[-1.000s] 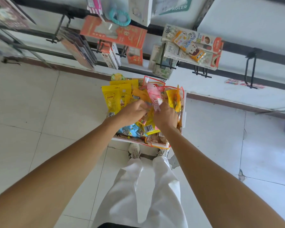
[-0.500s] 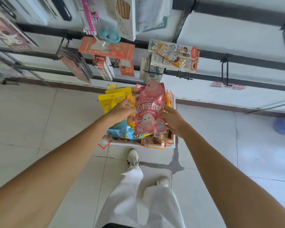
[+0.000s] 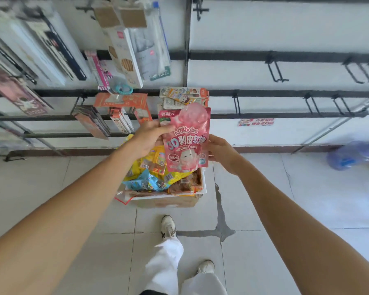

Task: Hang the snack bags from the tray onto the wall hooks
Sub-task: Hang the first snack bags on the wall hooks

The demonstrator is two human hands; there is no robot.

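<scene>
Hands share the upright pink bag [image 3: 185, 139]: left hand [image 3: 150, 136] grips its upper-left corner, right hand [image 3: 219, 151] pinches its right edge; empty hook [image 3: 237, 105] lies up-right of the bag.

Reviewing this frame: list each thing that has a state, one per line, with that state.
Pink snack bag: lifted above the tray, upright, held by both hands.
Left hand: gripping the bag's upper left edge.
Right hand: gripping the bag's right edge.
Tray: on the floor, still heaped with snack bags.
Wall hooks: right-hand ones empty.
</scene>
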